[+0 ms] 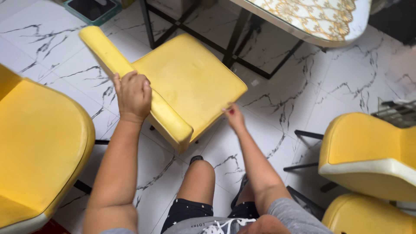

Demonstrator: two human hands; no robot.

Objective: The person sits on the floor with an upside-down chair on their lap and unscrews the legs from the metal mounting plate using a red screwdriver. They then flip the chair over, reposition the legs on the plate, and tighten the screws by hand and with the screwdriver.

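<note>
A yellow padded chair [190, 78] stands on the marble floor in front of me, its seat facing away toward the table. My left hand [132, 95] is wrapped over the top of the chair's backrest [108, 54]. My right hand [234, 117] touches the near right edge of the seat, with the fingers curled under the rim. My bare knees and dark shorts show at the bottom of the view.
Another yellow chair [39, 147] fills the left side. Two more yellow chairs [368, 151] stand at the right. A glass-topped table [320, 21] with a gold pattern and black metal legs [234, 39] sits beyond. A teal-rimmed scale [93, 9] lies at top left.
</note>
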